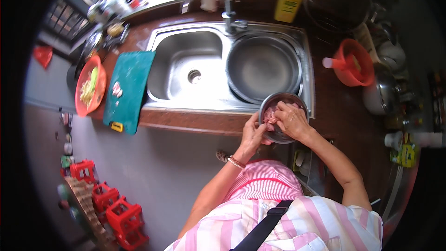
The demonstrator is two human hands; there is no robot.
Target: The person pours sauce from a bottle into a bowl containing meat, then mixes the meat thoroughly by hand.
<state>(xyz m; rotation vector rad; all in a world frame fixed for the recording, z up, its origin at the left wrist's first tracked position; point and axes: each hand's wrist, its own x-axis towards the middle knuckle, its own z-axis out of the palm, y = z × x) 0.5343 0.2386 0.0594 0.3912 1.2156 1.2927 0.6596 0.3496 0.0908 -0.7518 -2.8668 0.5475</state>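
My left hand grips the rim and side of a round metal bowl at the counter's front edge. Pieces of raw meat lie in the bowl. My right hand reaches inside, its fingers curled on the meat. Just behind the bowl, a wide metal basin with what looks like water in it fills the right side of the sink. A few small pale pieces of meat lie on the green cutting board to the left.
The left sink bowl lies beside the basin, under the faucet. An orange basket of cut vegetables stands at far left. A yellow bottle is behind the sink, a red-orange dipper on the right. Red stools stand on the floor.
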